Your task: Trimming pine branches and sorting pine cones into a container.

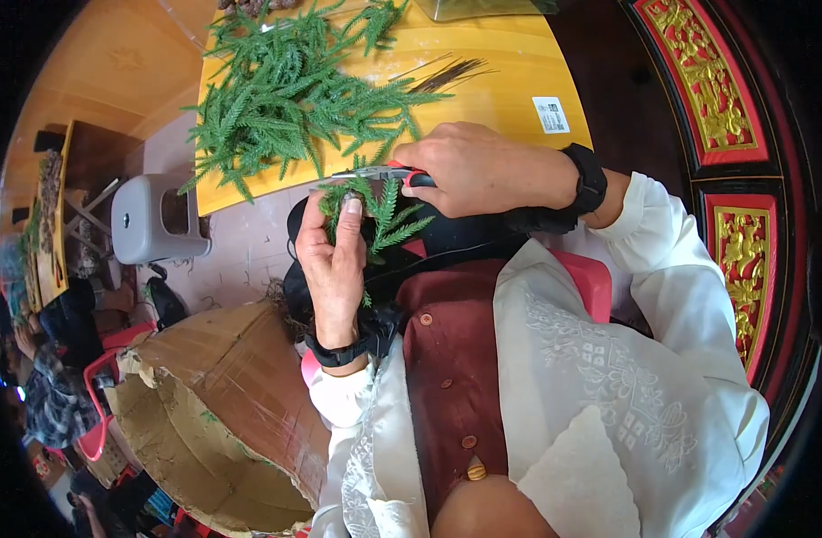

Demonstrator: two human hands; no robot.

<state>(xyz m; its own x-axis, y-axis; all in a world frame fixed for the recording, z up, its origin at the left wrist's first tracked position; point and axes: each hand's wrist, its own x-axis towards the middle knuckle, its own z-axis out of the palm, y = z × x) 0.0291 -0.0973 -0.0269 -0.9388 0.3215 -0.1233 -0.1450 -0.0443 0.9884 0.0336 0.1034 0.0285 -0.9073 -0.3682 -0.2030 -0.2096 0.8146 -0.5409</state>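
My left hand (334, 260) pinches a small bunch of green artificial pine sprigs (388, 220) between thumb and fingers, above my lap. In my right hand (487, 170) is a pair of pliers (375, 173) with red and black handles. The metal jaws point left and lie just above the top of the bunch; whether they grip a stem cannot be made out. Beyond my hands, a loose heap of green pine sprigs (276, 108) covers the left part of the yellow table (518, 54). Several thin dark wires (451, 76) lie beside the heap.
A torn cardboard box (240, 394) stands open at my lower left. Past it is a grey plastic stool (146, 215). Red and gold carved panels (698, 72) line the right side. Farther left, a person in a checked shirt (56, 394) sits near another table.
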